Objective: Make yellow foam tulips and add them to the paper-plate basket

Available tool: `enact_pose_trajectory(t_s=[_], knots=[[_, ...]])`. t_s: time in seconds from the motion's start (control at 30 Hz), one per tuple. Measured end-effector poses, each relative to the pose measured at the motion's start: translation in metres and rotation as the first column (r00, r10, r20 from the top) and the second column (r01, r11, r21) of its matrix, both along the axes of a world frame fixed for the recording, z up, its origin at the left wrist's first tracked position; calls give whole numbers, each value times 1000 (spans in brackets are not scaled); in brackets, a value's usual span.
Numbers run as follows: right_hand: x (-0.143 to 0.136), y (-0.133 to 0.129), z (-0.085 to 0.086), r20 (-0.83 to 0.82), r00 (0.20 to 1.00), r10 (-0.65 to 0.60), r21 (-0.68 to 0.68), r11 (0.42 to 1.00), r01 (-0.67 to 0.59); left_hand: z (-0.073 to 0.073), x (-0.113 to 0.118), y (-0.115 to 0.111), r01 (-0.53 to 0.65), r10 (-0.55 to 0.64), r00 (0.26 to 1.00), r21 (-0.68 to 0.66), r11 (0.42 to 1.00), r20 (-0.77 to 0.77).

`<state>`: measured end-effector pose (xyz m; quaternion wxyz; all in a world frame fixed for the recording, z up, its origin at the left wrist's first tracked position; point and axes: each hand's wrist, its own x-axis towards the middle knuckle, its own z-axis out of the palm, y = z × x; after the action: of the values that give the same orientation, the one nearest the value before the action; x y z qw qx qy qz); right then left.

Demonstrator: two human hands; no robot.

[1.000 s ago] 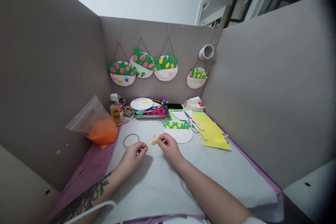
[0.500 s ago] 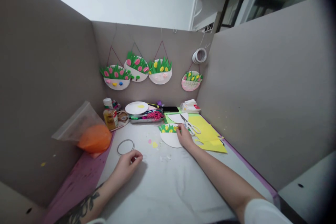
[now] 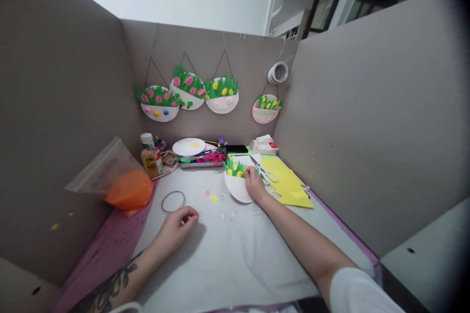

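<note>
My right hand (image 3: pixel 254 182) pinches the upper right part of a paper-plate piece (image 3: pixel 239 190) with green paper grass and yellow flowers. The plate looks tilted, its grass side raised from the table. My left hand (image 3: pixel 183 221) rests at the left with its fingers curled together; whether something small is between the fingertips cannot be made out. A thin grey ring (image 3: pixel 174 191) lies just behind that hand. White-handled scissors (image 3: pixel 267 175) lie to the right of the plate, over yellow paper (image 3: pixel 288 186). Small pink and yellow scraps (image 3: pixel 214 198) lie between the hands.
At the back stand a tray (image 3: pixel 201 164) of craft supplies, a white plate (image 3: pixel 183 147), a glue bottle (image 3: pixel 151 162) and a tissue pack (image 3: pixel 263 145). An orange-filled bag (image 3: pixel 130 189) sits left. Decorated plates (image 3: pixel 222 105) and tape rolls (image 3: pixel 278 73) hang on the back panel.
The flowered plate has been lifted at its grass edge by my right hand. My left hand has stayed nearly still. The view has shifted slightly.
</note>
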<state>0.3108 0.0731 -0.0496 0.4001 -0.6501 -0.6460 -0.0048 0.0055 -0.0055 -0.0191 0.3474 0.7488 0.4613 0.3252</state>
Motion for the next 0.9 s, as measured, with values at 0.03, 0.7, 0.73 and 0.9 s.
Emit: enact_pose_trajectory(t_s=[0.03, 0.7, 0.73, 0.9], knots=[[-2, -2, 6, -54, 998, 21, 47, 999, -18, 1, 0, -1, 3, -3, 1000, -3, 1000, 2], [-83, -66, 71, -583, 723, 372, 327, 921, -210, 10, -2, 4, -111, 165, 953, -215, 970, 253], [-77, -66, 71, -567, 738, 365, 321, 923, -211, 10, -2, 5, -117, 166, 955, -205, 972, 245], [-67, -64, 63, -404, 849, 341, 238, 935, -262, 12, -2, 5, -158, 189, 961, -164, 974, 202]])
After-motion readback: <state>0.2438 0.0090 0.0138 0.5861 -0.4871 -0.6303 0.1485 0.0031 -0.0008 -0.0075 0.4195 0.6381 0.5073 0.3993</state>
